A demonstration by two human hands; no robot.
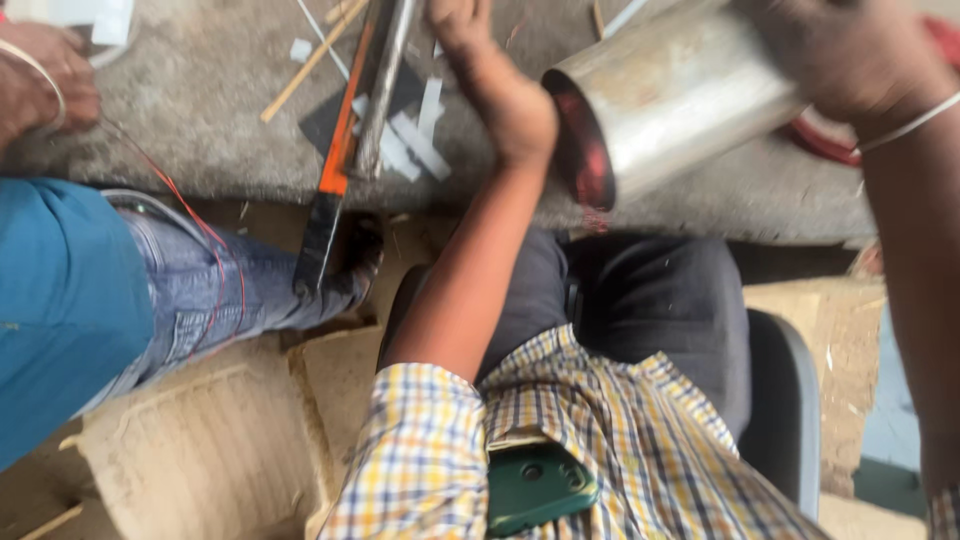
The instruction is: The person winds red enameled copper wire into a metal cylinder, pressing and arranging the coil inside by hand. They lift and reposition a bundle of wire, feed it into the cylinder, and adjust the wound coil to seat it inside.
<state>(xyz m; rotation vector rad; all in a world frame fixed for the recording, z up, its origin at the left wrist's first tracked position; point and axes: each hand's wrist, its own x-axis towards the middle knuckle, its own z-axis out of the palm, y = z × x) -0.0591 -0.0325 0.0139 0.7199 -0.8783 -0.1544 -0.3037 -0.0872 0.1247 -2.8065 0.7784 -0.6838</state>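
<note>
My right hand [850, 60] grips the far end of a shiny metal cylinder [680, 95]. It lies tilted over the grey worktop [200, 110], its open, red-tinted mouth [580, 140] facing me. My left hand [500, 90] reaches across the worktop just left of that mouth. Its fingers run up to the frame's top edge beside a metal rod [385, 90], and what they hold is hidden. My checked shirt sleeve [420, 450] fills the lower middle.
An orange-and-black tool [335, 150] hangs over the worktop's near edge, with white strips [420, 140] and a wooden stick [310, 65] around it. Another person in a blue top [60, 300] and jeans sits at left, their hand [40, 80] holding red thread. A red ring [830, 140] lies behind the cylinder.
</note>
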